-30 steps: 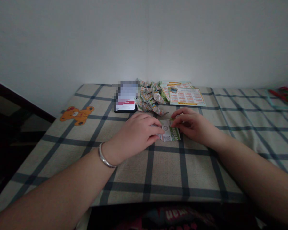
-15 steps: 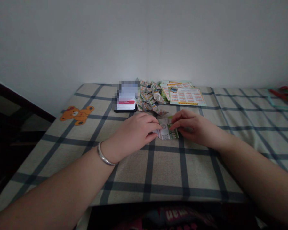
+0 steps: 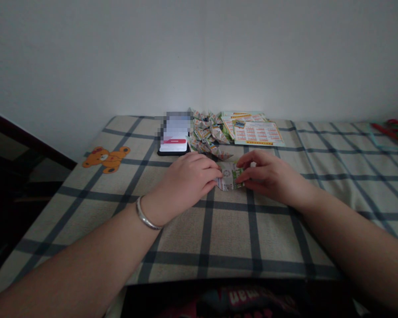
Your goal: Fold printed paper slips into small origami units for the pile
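Between my two hands is a small folded piece of printed paper (image 3: 228, 176), white and green with a round mark on its face. My left hand (image 3: 194, 176), with a silver bangle on the wrist, pinches the paper's left edge. On the opposite side my right hand (image 3: 263, 174) has thumb and fingers closed on the right edge, covering part of it. Just beyond lie several folded paper pieces (image 3: 207, 132) with pointed tips, heaped together. To their right rests a loose stack of flat printed sheets (image 3: 258, 132).
A phone (image 3: 174, 143) with a lit screen lies left of the folded pieces. An orange bear picture (image 3: 106, 159) is on the checked tablecloth (image 3: 172, 238) at left. Red and green items (image 3: 396, 132) sit at the far right. The wall (image 3: 199, 57) rises behind the table.
The paper has tilted slightly between my fingers, and its lower right corner is now more covered by my right hand. My right fingers have shifted a little; the other objects are unmoved.
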{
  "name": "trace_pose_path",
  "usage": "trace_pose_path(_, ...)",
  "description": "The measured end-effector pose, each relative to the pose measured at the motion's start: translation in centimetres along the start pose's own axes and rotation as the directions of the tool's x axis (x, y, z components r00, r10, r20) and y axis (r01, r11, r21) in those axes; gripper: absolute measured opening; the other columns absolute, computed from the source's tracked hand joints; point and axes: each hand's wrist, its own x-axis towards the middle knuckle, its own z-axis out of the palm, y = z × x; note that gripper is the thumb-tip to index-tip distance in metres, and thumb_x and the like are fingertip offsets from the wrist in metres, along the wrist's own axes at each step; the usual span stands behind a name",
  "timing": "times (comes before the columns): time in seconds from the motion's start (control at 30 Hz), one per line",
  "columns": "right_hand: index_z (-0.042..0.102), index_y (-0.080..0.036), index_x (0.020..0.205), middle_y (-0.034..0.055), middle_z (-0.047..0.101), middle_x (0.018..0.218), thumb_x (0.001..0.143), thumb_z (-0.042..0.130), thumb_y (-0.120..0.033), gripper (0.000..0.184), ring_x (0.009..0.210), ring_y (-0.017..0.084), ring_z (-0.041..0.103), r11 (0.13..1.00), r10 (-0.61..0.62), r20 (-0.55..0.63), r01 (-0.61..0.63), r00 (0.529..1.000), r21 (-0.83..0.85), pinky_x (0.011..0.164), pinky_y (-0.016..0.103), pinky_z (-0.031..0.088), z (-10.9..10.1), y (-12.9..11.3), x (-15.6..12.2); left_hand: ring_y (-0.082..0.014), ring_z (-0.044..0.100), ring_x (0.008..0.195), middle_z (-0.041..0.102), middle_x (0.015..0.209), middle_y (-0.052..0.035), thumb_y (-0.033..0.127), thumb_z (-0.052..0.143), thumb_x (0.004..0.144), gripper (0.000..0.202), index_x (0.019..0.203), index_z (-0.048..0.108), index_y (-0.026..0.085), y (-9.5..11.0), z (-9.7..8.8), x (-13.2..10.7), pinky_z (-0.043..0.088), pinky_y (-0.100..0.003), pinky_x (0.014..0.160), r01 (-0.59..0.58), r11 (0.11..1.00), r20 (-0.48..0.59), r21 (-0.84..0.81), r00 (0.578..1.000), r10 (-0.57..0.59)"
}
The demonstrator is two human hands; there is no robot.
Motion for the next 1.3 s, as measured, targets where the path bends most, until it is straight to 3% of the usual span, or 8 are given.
trace_pose_path(0.17,0.069,-0.022,0.089,0.0047,0.068,0.102,0.088,0.060,-0.021,0.009,0.097,0.020,0.059,0.998,-0.070,0.076,0.070,0.995,0.004,0.085,0.036,0.049,-0.2,0.0,0.4,-0.0212,0.058,0.092,0.069,0.094,-0.0002,0.022,0.064,0.087,0.009,0.092,0.071,0.022,0.3,0.0,0.1,0.046,-0.037,0.082,-0.009,0.998,-0.023,0.063,1.000,0.011)
trace_pose_path(0.3,0.066,-0.022,0.086,0.0037,0.069,0.104,0.084,0.060,-0.016,0.008,0.102,0.019,0.059,0.994,-0.088,0.087,0.083,0.992,0.065,0.091,0.035,0.048,-0.2,-0.2,0.5,-0.0212,0.057,0.095,0.068,0.098,-0.0010,0.023,0.062,0.088,0.011,0.095,0.071,0.023,0.3,0.0,-0.1,0.046,-0.037,0.083,-0.074,0.997,0.011,0.037,0.997,0.074)
trace_pose_path(0.43,0.064,-0.020,0.086,0.0052,0.068,0.099,0.076,0.059,-0.010,0.015,0.097,0.020,0.060,0.996,-0.040,0.149,0.028,0.988,0.084,0.087,0.035,0.048,-0.3,-0.8,0.5,-0.0202,0.056,0.100,0.067,0.106,-0.0009,0.023,0.059,0.090,0.017,0.104,0.070,0.023,0.4,0.0,-0.3,0.046,-0.037,0.091,-0.173,0.985,0.055,-0.029,0.983,0.174)
trace_pose_path(0.57,0.063,-0.018,0.086,0.0056,0.066,0.091,0.073,0.058,-0.009,0.016,0.088,0.020,0.060,0.997,0.032,0.223,-0.048,0.974,0.064,0.079,0.034,0.046,-0.5,-1.0,0.5,-0.0194,0.056,0.101,0.067,0.108,0.0006,0.022,0.057,0.091,0.017,0.103,0.069,0.025,0.6,0.0,-0.3,0.046,-0.037,0.091,-0.169,0.982,0.073,-0.079,0.982,0.175)
trace_pose_path(0.8,0.065,-0.018,0.092,0.0043,0.064,0.083,0.088,0.055,-0.022,0.011,0.081,0.018,0.057,0.992,0.121,0.183,-0.124,0.976,0.008,0.072,0.030,0.042,0.0,-0.5,0.5,-0.0198,0.055,0.102,0.066,0.109,0.0000,0.022,0.056,0.092,0.020,0.102,0.071,0.029,0.3,0.1,-0.4,0.046,-0.038,0.092,-0.191,0.976,0.057,-0.106,0.979,0.198)
trace_pose_path(1.03,0.062,-0.017,0.083,0.0014,0.058,0.075,0.088,0.057,-0.022,0.009,0.071,0.014,0.051,0.973,0.222,0.123,-0.227,0.967,0.035,0.063,0.026,0.038,0.8,-0.4,0.5,-0.0197,0.055,0.103,0.065,0.110,0.0007,0.022,0.056,0.092,0.020,0.102,0.072,0.031,0.3,0.1,-0.5,0.046,-0.038,0.092,-0.172,0.977,0.071,-0.129,0.981,0.182)
trace_pose_path(1.3,0.062,-0.017,0.080,0.0025,0.056,0.077,0.089,0.058,-0.027,0.014,0.072,0.015,0.051,0.960,0.278,0.060,-0.280,0.959,0.019,0.064,0.026,0.038,1.9,-0.3,0.8,-0.0195,0.057,0.104,0.065,0.112,0.0006,0.021,0.056,0.092,0.021,0.103,0.071,0.030,0.2,0.3,-0.4,0.046,-0.039,0.094,-0.172,0.973,0.081,-0.154,0.979,0.186)
